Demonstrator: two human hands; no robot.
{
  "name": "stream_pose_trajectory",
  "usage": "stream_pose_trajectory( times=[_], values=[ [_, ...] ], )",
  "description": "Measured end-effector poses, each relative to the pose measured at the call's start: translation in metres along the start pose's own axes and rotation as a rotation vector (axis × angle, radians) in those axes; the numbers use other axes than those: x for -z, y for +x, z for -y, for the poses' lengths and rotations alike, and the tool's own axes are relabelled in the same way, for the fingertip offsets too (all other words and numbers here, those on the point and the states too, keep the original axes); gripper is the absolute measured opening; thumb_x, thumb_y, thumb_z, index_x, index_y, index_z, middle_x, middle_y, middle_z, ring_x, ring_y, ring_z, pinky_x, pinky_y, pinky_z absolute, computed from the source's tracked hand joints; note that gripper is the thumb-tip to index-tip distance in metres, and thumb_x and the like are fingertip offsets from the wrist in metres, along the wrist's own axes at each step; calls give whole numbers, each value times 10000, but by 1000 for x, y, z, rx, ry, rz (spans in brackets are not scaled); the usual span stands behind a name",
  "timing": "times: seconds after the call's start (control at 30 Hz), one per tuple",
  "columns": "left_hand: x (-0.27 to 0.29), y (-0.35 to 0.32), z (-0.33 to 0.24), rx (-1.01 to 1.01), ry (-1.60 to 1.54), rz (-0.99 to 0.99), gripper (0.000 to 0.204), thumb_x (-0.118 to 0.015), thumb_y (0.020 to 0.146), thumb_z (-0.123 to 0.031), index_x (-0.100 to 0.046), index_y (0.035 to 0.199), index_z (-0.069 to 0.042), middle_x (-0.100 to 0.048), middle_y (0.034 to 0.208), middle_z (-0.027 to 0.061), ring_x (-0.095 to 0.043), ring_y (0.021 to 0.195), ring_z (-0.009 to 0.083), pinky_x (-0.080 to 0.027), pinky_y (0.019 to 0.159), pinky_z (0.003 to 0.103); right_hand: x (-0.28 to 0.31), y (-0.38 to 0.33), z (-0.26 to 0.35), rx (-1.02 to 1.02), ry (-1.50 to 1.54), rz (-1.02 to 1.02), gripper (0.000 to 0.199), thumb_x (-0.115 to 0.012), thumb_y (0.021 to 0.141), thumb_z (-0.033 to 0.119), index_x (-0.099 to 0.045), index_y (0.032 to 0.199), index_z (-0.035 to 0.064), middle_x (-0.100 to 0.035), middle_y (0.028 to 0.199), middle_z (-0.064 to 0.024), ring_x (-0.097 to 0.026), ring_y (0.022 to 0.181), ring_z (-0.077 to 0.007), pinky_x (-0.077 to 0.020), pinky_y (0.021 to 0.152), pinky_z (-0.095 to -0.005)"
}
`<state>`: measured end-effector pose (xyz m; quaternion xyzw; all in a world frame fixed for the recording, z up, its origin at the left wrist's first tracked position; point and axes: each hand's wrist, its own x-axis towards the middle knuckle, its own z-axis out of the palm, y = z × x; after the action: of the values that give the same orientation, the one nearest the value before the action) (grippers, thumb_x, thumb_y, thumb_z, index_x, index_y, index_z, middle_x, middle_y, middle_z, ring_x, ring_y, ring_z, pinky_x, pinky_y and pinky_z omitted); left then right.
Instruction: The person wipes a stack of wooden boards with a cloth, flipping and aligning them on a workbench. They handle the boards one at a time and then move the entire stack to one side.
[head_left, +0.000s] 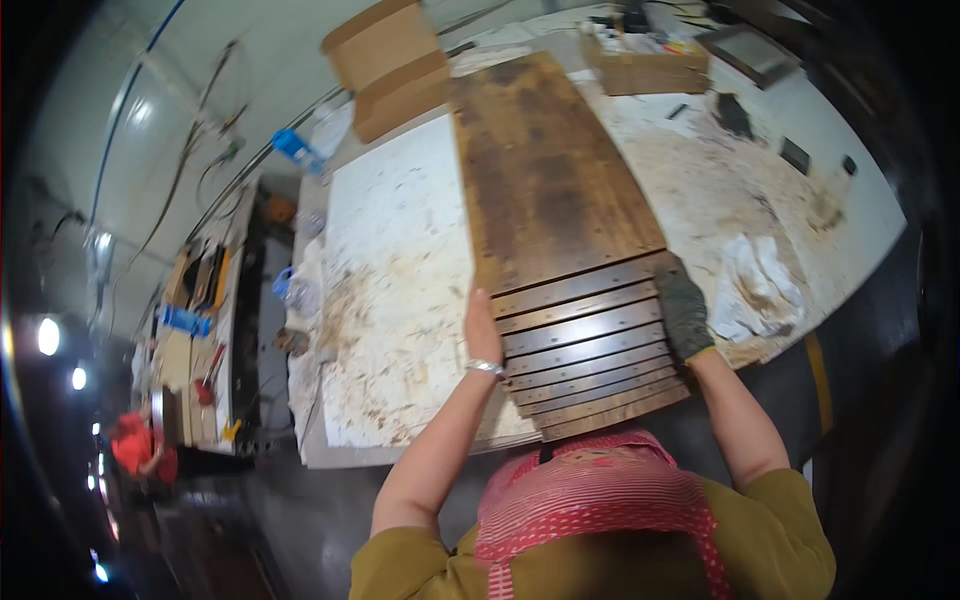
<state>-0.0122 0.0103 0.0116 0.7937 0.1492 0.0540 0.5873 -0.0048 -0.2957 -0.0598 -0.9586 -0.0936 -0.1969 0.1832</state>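
A stack of long brown wooden boards lies on the white worktable, its near ends stepped and overhanging toward me. My left hand, bare with a bracelet at the wrist, presses against the left edge of the stack. My right hand, in a dark glove, grips the right edge of the stack near the same end. Both hands hold the boards from opposite sides.
Cardboard boxes stand at the table's far end, and another box of small items at the back right. Crumpled white cloth and sawdust lie right of the boards. A cluttered bench runs along the left.
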Motion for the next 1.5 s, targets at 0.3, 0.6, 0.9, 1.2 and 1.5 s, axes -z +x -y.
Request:
stream_pose_trajectory(
  times=[0.3, 0.6, 0.9, 1.2, 1.5],
  values=[
    [38, -4, 32, -152, 13, 171, 482, -533, 908, -260, -439, 1318, -25, -519, 1279, 155, -535, 1123, 235, -399, 967, 316, -13, -8, -42, -38, -89, 173, 455, -342, 905, 54, -381, 1358, 52, -417, 1345, -219, -425, 1218, -361, -337, 1038, -396],
    [304, 67, 107, -336, 883, -126, 239, -608, 782, -121, -632, 1017, -78, -607, 1097, 121, -595, 947, 325, -476, 825, 408, 87, -2, 97, -277, 450, -356, 461, -438, 962, 243, -391, 1332, -26, -432, 1359, -166, -385, 1275, -265, -273, 1078, -349],
    [378, 99, 130, -300, 1297, 363, 564, -696, 714, -71, -481, 1234, -102, -515, 1219, 127, -560, 1011, 346, -486, 828, 403, 2, -3, 336, 350, 629, 663, 378, -527, 877, 334, -560, 1147, 71, -585, 1122, -194, -582, 1004, -328, -464, 884, -396],
    [321, 59, 107, -96, -429, 45, 484, -602, 779, 39, -407, 1213, -46, -517, 1111, 68, -544, 939, 140, -476, 784, 250, -56, -13, 384, 60, 919, 856, 438, -526, 901, 317, -496, 1240, 41, -607, 1079, -189, -603, 985, -281, -465, 872, -358],
    [241, -5, 88, 232, -944, 299, 389, -563, 861, -37, -416, 1221, -41, -506, 1183, 68, -504, 1059, 168, -431, 901, 323, -39, 27, 412, -404, 1465, 697, 454, -624, 869, 268, -493, 1236, 35, -576, 1134, -75, -526, 1045, -135, -426, 914, -290]
  ],
)
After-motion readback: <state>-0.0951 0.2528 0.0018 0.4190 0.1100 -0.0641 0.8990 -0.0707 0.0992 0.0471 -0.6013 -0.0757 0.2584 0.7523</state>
